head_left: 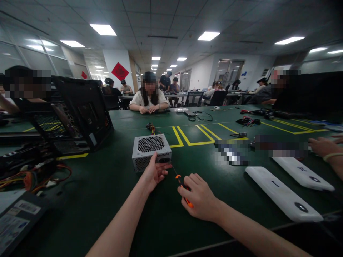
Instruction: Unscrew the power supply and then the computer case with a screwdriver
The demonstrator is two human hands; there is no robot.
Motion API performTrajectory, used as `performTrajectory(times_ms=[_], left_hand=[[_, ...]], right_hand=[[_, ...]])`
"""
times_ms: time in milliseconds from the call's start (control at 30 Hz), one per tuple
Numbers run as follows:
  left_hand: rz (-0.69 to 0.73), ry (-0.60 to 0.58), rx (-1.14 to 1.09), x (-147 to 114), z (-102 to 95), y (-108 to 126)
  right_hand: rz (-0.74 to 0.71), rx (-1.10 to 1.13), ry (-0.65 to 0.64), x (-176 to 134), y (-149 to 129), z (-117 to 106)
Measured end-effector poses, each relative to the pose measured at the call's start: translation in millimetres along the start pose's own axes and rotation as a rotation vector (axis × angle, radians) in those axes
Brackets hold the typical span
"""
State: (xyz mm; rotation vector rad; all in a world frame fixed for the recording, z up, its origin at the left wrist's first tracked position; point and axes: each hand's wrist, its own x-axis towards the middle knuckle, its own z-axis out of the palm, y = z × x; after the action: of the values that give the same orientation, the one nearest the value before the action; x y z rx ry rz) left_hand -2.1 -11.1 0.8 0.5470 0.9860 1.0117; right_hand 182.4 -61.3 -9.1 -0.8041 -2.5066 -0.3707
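A grey computer power supply unit [151, 145] sits on the green table, its honeycomb vent facing up. My left hand [155, 173] is against its near side, thumb raised and fingers stretched out and apart toward the lower right corner. Whether those fingers press on the casing I cannot tell. In my right hand [199, 196] is a screwdriver [179, 178] with an orange and black handle, the fingers wrapped round it. Its thin shaft points up and left, the tip close to my left fingertips and the unit's right corner. A bundle of cables [151, 128] comes out behind the unit.
An open black computer case [88, 114] stands at the left. Nearer lie loose cables [29, 180] and another labelled metal box [21, 221]. Two white oblong devices [281, 194] lie at the right, near another person's hand [323, 148]. Someone sits across the table [198, 171].
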Motion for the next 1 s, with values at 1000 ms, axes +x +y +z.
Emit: performTrajectory(times_ms=[1000], left_hand=[[0.011, -0.009, 0.017, 0.4, -0.7, -0.2]], right_hand=[[0.001, -0.006, 0.021, 0.9, 0.2, -1.8]])
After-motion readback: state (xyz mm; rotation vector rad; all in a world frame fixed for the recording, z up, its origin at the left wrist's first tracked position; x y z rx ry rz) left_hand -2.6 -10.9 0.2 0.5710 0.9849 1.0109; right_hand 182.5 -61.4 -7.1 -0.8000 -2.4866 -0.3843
